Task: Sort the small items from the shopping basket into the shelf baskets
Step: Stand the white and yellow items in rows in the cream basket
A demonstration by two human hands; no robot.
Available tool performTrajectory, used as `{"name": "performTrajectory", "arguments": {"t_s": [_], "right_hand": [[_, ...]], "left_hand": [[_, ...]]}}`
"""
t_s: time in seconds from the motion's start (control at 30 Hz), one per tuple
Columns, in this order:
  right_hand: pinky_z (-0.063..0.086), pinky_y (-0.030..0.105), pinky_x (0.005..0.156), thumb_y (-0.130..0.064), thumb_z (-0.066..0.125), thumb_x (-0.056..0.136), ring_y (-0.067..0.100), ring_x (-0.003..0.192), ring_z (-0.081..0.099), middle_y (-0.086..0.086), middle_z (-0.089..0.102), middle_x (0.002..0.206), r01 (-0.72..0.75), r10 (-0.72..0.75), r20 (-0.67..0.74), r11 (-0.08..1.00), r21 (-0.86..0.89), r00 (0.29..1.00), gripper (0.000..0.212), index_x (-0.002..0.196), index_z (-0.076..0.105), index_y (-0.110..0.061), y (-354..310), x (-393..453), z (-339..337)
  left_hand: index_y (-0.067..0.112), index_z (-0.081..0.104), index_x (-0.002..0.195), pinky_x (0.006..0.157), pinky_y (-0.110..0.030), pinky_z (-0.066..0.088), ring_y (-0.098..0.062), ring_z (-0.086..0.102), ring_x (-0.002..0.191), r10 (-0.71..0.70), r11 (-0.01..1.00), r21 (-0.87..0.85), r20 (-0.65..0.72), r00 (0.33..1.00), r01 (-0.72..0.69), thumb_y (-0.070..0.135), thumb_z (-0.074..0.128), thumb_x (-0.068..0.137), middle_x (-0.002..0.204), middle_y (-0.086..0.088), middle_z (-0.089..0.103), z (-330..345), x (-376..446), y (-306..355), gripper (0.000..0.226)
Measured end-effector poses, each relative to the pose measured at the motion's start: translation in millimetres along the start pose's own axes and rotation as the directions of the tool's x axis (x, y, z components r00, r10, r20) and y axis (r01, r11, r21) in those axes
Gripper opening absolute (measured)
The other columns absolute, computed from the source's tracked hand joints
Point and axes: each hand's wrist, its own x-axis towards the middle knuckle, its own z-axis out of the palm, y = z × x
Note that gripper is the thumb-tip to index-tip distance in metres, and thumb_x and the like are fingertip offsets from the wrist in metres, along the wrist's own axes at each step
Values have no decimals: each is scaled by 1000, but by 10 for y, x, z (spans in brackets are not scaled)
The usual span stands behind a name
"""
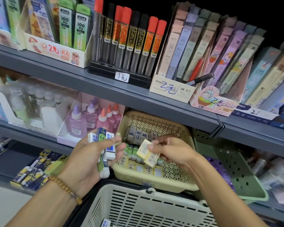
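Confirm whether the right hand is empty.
No, the right hand pinches two small pale yellow erasers over the beige perforated shelf basket.

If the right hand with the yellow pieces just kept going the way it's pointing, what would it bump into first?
Probably the left hand and its erasers; the right hand points leftward at them, above the cream shelf basket. Depth is unclear.

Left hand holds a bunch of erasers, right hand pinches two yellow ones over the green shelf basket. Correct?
Not quite. In the head view the right hand pinches the yellow erasers over the beige shelf basket, not the green basket beside it. The left hand does hold a bunch of erasers.
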Motion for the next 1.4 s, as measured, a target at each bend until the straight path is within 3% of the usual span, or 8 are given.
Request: {"name": "performTrajectory", "arguments": {"t_s": [0.1, 0.23, 0.53, 0.77, 0.93, 1.07, 1.23, 1.4], "right_hand": [[37, 11, 43, -28, 67, 91, -3, 44, 47, -19, 62, 59, 27, 19, 162, 961, -276, 987, 21, 76, 61, -15, 18, 40, 32], [45, 20, 47, -28, 68, 91, 8, 49, 53, -6, 60, 59, -24, 78, 209, 968, -248, 975, 20, 75, 63, -16, 38, 124, 239], [50, 19, 59, -21, 71, 88, 3, 57, 65, -7, 72, 72, 88, -107, -41, 942, -323, 993, 13, 82, 71, -10, 54, 114, 437], [40, 14, 44, -28, 67, 92, 7, 50, 54, -5, 71, 75, 378, -389, 2, 896, 231, 921, 13, 82, 74, -27, -207, -99, 538], [45, 19, 49, -13, 62, 94, 11, 63, 61, 6, 73, 81, 225, -267, 47, 884, 409, 962, 8, 96, 70, -10, -167, -83, 479], [50, 24, 55, -6, 59, 94, 16, 67, 66, 12, 74, 87, 121, -37, -185, 877, 466, 982, 12, 101, 68, -7, -10, 108, 121], [49, 20, 46, -14, 57, 98, 9, 51, 64, 8, 71, 73, 5, 60, -319, 980, 200, 946, 10, 95, 67, -14, 36, 576, -31], [56, 20, 53, -12, 58, 97, 12, 57, 65, 9, 68, 72, 3, 5, -269, 999, 32, 963, 12, 101, 66, -5, -40, 1079, 167]], "left_hand": [[-7, 68, 105, 63, -28, 60, -27, 73, 90, -18, 999, 36, 34, 999, 16, 12, 72, 59, 100, -20, 73, 10, -11, -2, 50], [-8, 69, 103, 63, -27, 60, -26, 73, 91, -70, 998, 9, 40, 997, 69, 7, 65, 80, 102, -21, 73, -1, 12, -28, 28], [-9, 64, 105, 56, -28, 59, -30, 73, 76, -91, 996, -16, 6, 996, 91, -1, 59, 86, 93, -31, 70, 15, -14, 12, 21], [-8, 68, 102, 61, -32, 61, -31, 72, 74, -34, 994, 106, 12, 999, 33, -2, 64, 83, 93, -30, 70, 64, -47, -12, 20], [-16, 64, 96, 62, -36, 61, -31, 74, 77, -8, 992, 127, -22, 1000, 11, -2, 65, 82, 90, -27, 72, 81, -36, -27, 20], [-19, 65, 90, 65, -38, 61, -35, 73, 83, -5, 996, 92, 1, 1000, 5, 1, 72, 67, 90, -25, 73, 50, -35, -5, 32], [-10, 62, 86, 65, -41, 60, -38, 73, 79, -18, 996, 87, -44, 999, 22, -7, 64, 83, 91, -25, 72, 77, -36, 30, 5], [4, 49, 77, 58, -38, 60, -39, 73, 72, -21, 994, 102, -50, 999, 26, -7, 69, 81, 67, -14, 73, 57, -56, 34, 23]]}}
